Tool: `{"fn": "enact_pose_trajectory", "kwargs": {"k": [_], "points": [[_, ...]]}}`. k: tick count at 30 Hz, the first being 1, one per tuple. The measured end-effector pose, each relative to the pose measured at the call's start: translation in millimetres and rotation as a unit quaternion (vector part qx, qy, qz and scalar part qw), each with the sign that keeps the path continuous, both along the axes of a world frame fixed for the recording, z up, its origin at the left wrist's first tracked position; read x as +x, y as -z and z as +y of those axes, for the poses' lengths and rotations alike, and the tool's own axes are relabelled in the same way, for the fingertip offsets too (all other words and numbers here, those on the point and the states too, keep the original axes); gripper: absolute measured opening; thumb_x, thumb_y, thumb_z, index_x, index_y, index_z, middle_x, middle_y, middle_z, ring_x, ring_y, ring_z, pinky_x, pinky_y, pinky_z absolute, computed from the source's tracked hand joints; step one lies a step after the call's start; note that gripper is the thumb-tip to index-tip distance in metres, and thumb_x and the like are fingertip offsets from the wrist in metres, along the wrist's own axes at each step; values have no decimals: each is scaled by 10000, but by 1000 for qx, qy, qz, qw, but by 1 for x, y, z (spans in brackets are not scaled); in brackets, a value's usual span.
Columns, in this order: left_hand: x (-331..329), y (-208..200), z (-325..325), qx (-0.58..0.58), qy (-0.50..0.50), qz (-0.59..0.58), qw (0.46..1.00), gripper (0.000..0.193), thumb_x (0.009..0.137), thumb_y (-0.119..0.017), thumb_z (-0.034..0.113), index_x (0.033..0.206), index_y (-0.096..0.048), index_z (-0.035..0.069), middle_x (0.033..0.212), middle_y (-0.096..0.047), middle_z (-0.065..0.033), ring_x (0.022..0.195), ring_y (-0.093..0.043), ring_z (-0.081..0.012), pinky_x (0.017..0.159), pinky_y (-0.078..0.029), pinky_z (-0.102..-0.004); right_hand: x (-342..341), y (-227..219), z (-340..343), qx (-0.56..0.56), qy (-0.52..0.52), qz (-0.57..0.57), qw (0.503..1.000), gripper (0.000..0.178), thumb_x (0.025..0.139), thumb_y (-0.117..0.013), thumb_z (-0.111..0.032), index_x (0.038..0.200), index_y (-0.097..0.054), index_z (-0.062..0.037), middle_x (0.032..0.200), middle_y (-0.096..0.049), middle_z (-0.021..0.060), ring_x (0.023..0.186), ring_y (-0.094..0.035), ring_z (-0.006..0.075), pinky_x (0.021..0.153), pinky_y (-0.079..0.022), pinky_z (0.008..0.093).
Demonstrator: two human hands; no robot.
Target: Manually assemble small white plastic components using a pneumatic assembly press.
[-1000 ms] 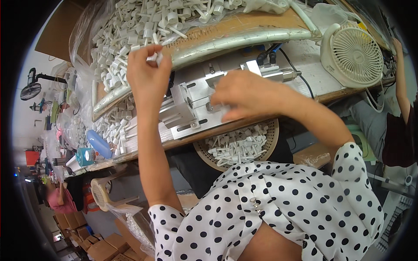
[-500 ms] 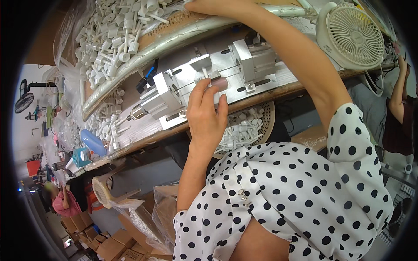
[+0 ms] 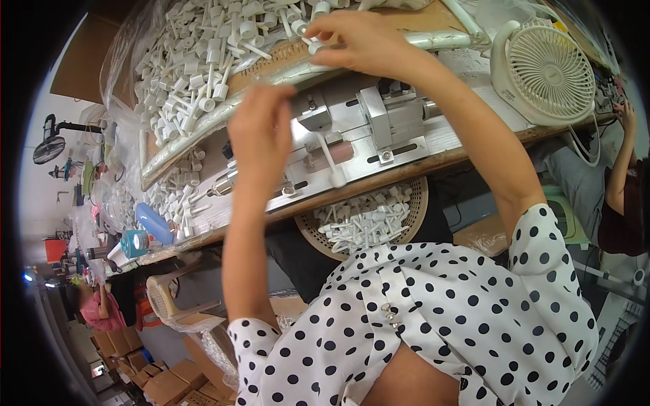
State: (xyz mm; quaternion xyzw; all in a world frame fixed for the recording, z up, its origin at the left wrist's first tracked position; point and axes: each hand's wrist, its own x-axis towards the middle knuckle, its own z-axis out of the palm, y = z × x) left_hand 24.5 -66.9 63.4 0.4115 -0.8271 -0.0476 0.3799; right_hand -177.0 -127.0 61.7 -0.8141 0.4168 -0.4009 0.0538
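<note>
My left hand (image 3: 261, 132), smeared by motion, is over the left end of a metal clamping fixture (image 3: 396, 145); whether its fingers hold anything cannot be made out. In the fixture's middle, a white plastic part (image 3: 326, 154) with a thin stem and round cap lies across a pinkish block (image 3: 345, 151), its cap toward me. Above the fixture's far side, my right hand (image 3: 365, 44) has thumb and fingers closed around another white plastic part (image 3: 313, 46), by the padded rim of the parts pile.
A heap of white stemmed parts (image 3: 196, 74) fills the far left, behind a plastic-wrapped rim (image 3: 237, 101). A round basket (image 3: 420, 213) of similar parts sits below the bench edge. At right stands a white fan (image 3: 542, 68); a blue plastic object (image 3: 154, 223) lies at left.
My left hand has lifted off the fixture's middle, moving left and away, uncovering the white part there. My right hand has come back from the pile with a white part.
</note>
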Motion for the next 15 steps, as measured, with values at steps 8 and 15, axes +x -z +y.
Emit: {"fn": "enact_pose_trajectory", "kwargs": {"k": [8,15], "points": [[17,-17,-117,-220,-96,-279,930,229,681,-546,-6,886,-614,70,873,-536,-111,879,-536,-279,688,-470,-379,-18,-20,3,223,-64,-125,965,355,762,-629,-382,915,-634,-62,777,-625,56,719,-583,139,630,-458,261],[24,-12,-123,-258,-54,-274,925,130,707,-580,64,833,-611,79,862,-554,-62,841,-535,-263,684,-469,-371,-57,-11,25,388,-86,-495,773,246,862,-543,-261,898,-633,-35,824,-637,72,750,-615,182,627,-489,311]]}}
